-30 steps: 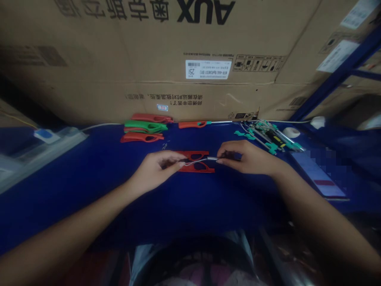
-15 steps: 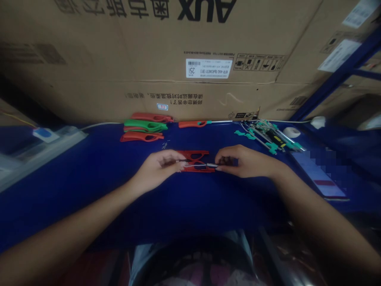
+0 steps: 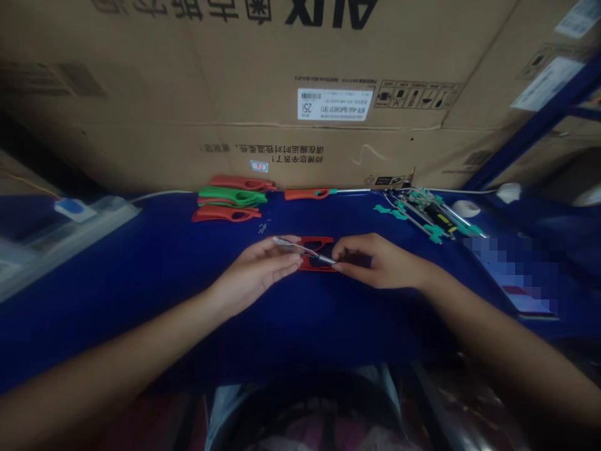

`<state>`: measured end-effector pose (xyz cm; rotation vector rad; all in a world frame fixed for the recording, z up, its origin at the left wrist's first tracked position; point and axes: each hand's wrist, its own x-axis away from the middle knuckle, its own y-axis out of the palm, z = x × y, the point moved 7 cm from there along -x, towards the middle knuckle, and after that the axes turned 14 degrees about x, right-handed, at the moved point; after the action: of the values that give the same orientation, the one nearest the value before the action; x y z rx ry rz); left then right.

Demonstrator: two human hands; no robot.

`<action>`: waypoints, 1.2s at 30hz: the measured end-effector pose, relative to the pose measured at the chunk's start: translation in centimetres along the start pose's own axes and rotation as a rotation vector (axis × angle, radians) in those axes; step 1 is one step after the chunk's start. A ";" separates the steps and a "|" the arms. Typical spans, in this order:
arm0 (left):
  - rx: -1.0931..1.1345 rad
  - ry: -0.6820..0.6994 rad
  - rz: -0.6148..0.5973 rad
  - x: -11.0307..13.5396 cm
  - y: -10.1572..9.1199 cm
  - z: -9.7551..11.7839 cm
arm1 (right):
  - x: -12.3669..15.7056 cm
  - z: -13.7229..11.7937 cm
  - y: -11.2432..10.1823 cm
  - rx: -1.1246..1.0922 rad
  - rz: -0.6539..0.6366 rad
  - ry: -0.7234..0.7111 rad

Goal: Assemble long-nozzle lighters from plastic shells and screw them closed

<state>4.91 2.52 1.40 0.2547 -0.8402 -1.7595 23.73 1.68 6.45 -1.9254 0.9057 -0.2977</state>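
Note:
Two red lighter shell halves [image 3: 318, 240] lie on the blue table between my hands, partly covered by my left fingers. Above them, both hands hold a lighter inner part [image 3: 323, 257], which has a grey metal tube on the right and a thin wire running left. My left hand [image 3: 260, 268] grips its left end between thumb and fingers, with a pale tip sticking out above them. On the other side, my right hand [image 3: 375, 262] pinches the tube's right end with thumb and forefinger.
Red and green lighter shells [image 3: 230, 198] are stacked at the back left. An orange lighter [image 3: 307, 195] with a metal rod lies behind my hands. Metal rods with green parts [image 3: 436, 216] are heaped at the right, near a phone [image 3: 514, 275]. A cardboard box [image 3: 225, 106] stands behind.
The inner part has tilted, its left end now raised and showing above my left fingers. My left hand has turned slightly, and my right hand has shifted a little left.

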 end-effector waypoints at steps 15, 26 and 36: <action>0.019 0.046 0.002 0.1 0.0 -0.1 | -0.2 -0.5 0.0 0.065 0.116 -0.040; 0.096 0.039 0.023 -0.3 -0.1 -0.3 | -0.3 -0.7 0.6 0.168 0.085 -0.064; 0.071 0.031 0.038 -0.2 -0.2 -0.1 | -0.3 -1.0 0.3 0.163 0.138 -0.069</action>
<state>4.88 2.67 1.11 0.3111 -0.8808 -1.6885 22.83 1.21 6.79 -1.7044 0.9345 -0.2150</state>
